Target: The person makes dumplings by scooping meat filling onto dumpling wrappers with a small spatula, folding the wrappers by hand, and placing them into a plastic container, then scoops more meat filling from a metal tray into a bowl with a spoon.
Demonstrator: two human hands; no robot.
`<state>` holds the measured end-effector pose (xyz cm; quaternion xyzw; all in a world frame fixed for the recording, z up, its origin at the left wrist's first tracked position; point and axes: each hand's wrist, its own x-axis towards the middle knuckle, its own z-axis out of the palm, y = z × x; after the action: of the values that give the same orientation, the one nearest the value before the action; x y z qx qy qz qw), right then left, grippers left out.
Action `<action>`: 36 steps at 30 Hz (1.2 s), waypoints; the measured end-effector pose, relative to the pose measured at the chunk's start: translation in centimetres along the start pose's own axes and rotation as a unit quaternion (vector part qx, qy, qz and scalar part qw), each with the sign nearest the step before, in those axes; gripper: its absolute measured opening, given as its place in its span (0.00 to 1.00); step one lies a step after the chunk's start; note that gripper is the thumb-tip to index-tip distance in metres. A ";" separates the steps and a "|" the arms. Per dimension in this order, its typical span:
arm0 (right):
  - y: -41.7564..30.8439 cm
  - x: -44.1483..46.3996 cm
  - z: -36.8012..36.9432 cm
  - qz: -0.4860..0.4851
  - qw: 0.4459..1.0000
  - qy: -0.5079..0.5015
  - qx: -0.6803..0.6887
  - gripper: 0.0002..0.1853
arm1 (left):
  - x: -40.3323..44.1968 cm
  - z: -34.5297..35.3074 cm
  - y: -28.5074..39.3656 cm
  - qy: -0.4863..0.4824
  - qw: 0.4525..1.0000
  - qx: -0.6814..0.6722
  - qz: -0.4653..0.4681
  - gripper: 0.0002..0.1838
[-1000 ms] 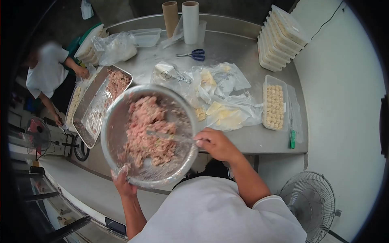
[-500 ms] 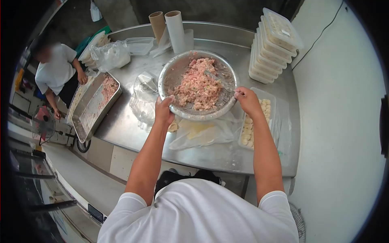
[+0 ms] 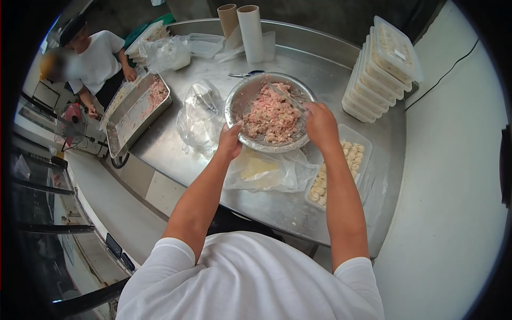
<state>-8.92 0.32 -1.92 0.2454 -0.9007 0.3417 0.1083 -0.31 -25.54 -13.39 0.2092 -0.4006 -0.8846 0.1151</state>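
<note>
A round metal bowl (image 3: 232, 109) holding pinkish minced filling (image 3: 273, 116) rests over the plastic sheets on the steel table. My left hand (image 3: 230, 143) grips its lower left rim, thumb on top. At the right side of the bowl, my right hand (image 3: 321, 125) is closed round the end of a flat spatula (image 3: 287, 95), whose other end reaches into the filling. Below the bowl lies a plastic bag with yellowish wrappers (image 3: 261, 168). An open box of dumplings (image 3: 352, 154) is partly hidden under my right forearm.
Stacked lidded boxes (image 3: 376, 80) stand at the back right. Two film rolls (image 3: 250, 34) stand at the back, near scissors (image 3: 246, 74). A metal tray (image 3: 136, 120) with some filling is on the left, beside a co-worker (image 3: 101, 61). Crumpled plastic (image 3: 198, 114) lies left of the bowl.
The bowl has come from the left, off the table's front edge, to the middle of the table. My right hand has shifted from the rim to the spatula since the last frame.
</note>
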 end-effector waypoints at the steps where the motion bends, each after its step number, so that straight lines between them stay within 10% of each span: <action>1: -0.6 0.7 0.8 0.001 1.000 0.002 0.000 0.11 | 0.0 0.0 -0.1 -0.008 1.000 0.000 -0.001 0.21; 6: 2.4 1.4 4.5 -0.015 0.967 -0.190 -0.169 0.12 | 0.2 -0.5 -0.2 -0.027 0.999 0.021 -0.013 0.21; 8: 3.8 1.8 3.9 0.100 0.966 -0.195 -0.134 0.12 | -0.8 -0.1 0.4 -0.009 0.995 0.093 -0.027 0.16; 15: 2.3 -3.4 -2.3 -0.043 0.998 -0.055 0.004 0.08 | -9.9 -3.7 -1.2 -0.041 0.971 0.200 -0.127 0.11; 17: 2.0 -5.8 -1.6 0.375 0.806 -0.092 0.448 0.03 | -10.6 -3.2 -1.4 -0.079 0.960 0.233 -0.137 0.11; 21: -1.4 -9.0 1.3 0.290 0.542 -0.092 0.784 0.04 | -11.6 1.8 -0.2 -0.164 0.956 0.094 -0.226 0.17; 24: -3.0 -8.7 2.0 0.239 0.453 -0.109 0.852 0.06 | -10.4 5.3 0.7 -0.211 0.938 0.000 -0.276 0.23; 36: -2.8 -6.3 1.0 0.258 0.613 -0.107 0.739 0.08 | -7.1 9.1 3.9 -0.220 0.937 -0.072 -0.262 0.27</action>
<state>-2.11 0.13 -3.38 0.0345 -0.3742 0.8768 -0.3001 1.89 -19.39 -3.09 0.0979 -0.2823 -0.9337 -0.1973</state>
